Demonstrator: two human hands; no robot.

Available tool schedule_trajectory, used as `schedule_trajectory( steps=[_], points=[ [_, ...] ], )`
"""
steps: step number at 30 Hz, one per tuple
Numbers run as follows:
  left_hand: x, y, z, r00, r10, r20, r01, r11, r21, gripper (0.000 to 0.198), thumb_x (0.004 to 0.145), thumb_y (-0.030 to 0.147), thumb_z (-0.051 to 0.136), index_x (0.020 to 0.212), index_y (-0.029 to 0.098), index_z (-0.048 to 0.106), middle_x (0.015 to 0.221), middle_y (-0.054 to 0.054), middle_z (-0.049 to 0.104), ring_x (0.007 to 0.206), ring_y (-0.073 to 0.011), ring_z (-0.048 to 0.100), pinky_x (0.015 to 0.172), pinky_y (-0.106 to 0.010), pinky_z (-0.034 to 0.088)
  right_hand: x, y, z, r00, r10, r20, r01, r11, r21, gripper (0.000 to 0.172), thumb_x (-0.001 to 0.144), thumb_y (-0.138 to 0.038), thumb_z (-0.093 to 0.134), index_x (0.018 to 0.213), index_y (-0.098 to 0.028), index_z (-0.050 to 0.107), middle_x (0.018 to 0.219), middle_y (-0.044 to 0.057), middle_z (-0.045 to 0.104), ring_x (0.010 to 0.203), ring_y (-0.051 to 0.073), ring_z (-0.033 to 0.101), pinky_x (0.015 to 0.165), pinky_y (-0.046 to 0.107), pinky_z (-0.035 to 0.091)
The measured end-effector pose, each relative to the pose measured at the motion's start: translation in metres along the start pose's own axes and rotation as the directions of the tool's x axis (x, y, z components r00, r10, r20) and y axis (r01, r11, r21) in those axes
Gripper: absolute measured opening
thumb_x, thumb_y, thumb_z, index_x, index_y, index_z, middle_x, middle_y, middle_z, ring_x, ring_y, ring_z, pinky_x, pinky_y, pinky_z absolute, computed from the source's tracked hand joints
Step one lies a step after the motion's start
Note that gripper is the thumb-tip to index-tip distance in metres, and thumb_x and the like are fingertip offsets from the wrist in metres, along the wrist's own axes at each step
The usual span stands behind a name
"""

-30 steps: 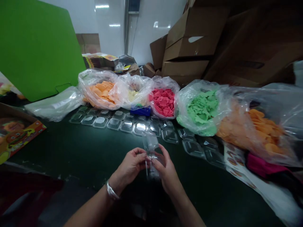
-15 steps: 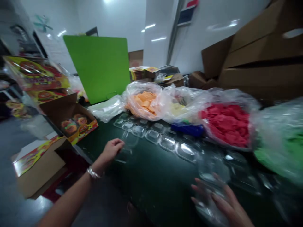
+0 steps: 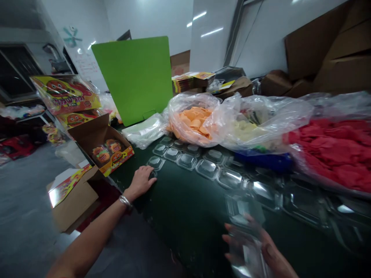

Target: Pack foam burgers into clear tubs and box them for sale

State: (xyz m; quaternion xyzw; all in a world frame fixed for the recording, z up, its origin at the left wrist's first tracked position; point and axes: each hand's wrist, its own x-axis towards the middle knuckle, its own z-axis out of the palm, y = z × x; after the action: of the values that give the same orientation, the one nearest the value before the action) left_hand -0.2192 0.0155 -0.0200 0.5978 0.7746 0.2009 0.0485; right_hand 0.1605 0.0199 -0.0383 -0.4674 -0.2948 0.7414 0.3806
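Observation:
My left hand (image 3: 141, 180), with a silvery bracelet at the wrist, rests at the near left end of the laid-out containers. Its curved fingers and thumb are around the edge of a clear plastic container (image 3: 156, 163), partly covered by the hand. Low on the right, my right hand (image 3: 271, 247) grips a stack of clear plastic containers (image 3: 246, 231), smeared by motion. Between the hands and the bags, several more clear containers (image 3: 186, 161) lie in rows on the dark green table (image 3: 179, 208).
Behind the rows stand plastic bags of orange pieces (image 3: 197, 120), pale yellow pieces (image 3: 245, 129) and red pieces (image 3: 342, 150). A blue object (image 3: 265, 161) lies before them. An open display box (image 3: 117, 164) with two burger-like packs is at left, near a green board (image 3: 135, 81).
My left hand has gone from a pinch above the table to lying on a container at the row's end. The view has swung left; my right hand still holds the stack.

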Motion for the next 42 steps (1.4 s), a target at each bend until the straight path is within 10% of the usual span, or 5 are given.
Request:
schedule_trajectory(
  steps=[6, 16, 28, 33, 42],
  points=[
    [-0.003, -0.006, -0.030, 0.996, 0.092, -0.002, -0.092, 0.996, 0.022, 0.043, 0.072, 0.025, 0.068, 0.113, 0.018, 0.061, 0.132, -0.014, 0.056, 0.127, -0.0321, 0.041, 0.108, -0.050, 0.029, -0.007, 0.005, 0.054, 0.998, -0.061, -0.004, 0.061, 0.995, 0.083, 0.072, 0.063, -0.053, 0.075, 0.125, -0.029, 0.047, 0.110, 0.009, 0.066, 0.097, 0.031, 0.064, 0.071, 0.043, 0.054],
    [-0.083, 0.161, -0.004, 0.841, 0.294, 0.453, 0.250, 0.531, -0.810, 0.015, 0.073, 0.030, 0.066, 0.076, 0.015, 0.069, 0.070, -0.001, 0.064, 0.066, -0.0129, 0.054, 0.065, -0.023, 0.041, -0.009, 0.011, 0.083, 0.964, -0.227, 0.136, 0.196, 0.957, 0.213, 0.052, 0.067, -0.034, 0.078, 0.110, -0.023, 0.050, 0.095, 0.000, 0.062, 0.084, 0.018, 0.062, 0.073, 0.030, 0.050],
    [-0.026, 0.047, 0.001, 0.989, -0.129, 0.076, 0.149, 0.864, -0.481, 0.029, 0.081, 0.037, 0.048, 0.087, 0.014, 0.064, 0.061, -0.004, 0.062, 0.058, -0.0189, 0.056, 0.059, -0.031, 0.046, -0.018, 0.003, 0.031, 0.991, -0.135, -0.015, 0.135, 0.973, 0.190, 0.062, 0.069, -0.065, 0.067, 0.116, -0.027, 0.052, 0.109, 0.007, 0.065, 0.098, 0.029, 0.062, 0.073, 0.044, 0.055],
    [-0.037, 0.055, -0.002, 0.993, 0.021, -0.118, -0.055, 0.956, -0.289, 0.032, 0.078, 0.028, 0.059, 0.108, 0.018, 0.062, 0.120, -0.013, 0.062, 0.118, -0.0306, 0.048, 0.105, -0.048, 0.033, -0.018, 0.014, 0.047, 0.985, -0.174, 0.005, 0.172, 0.979, 0.110, 0.063, 0.070, -0.068, 0.064, 0.115, -0.025, 0.054, 0.109, 0.009, 0.065, 0.093, 0.028, 0.063, 0.065, 0.037, 0.055],
    [-0.061, 0.077, 0.007, 0.964, 0.255, -0.082, -0.267, 0.934, -0.236, 0.031, 0.079, 0.023, 0.059, 0.110, 0.021, 0.065, 0.125, -0.012, 0.060, 0.123, -0.0312, 0.046, 0.105, -0.050, 0.033, -0.023, 0.015, 0.064, 0.990, -0.117, 0.073, 0.106, 0.985, 0.134, 0.074, 0.069, -0.055, 0.073, 0.129, -0.026, 0.042, 0.111, 0.010, 0.061, 0.100, 0.029, 0.060, 0.068, 0.039, 0.055]
  ],
)
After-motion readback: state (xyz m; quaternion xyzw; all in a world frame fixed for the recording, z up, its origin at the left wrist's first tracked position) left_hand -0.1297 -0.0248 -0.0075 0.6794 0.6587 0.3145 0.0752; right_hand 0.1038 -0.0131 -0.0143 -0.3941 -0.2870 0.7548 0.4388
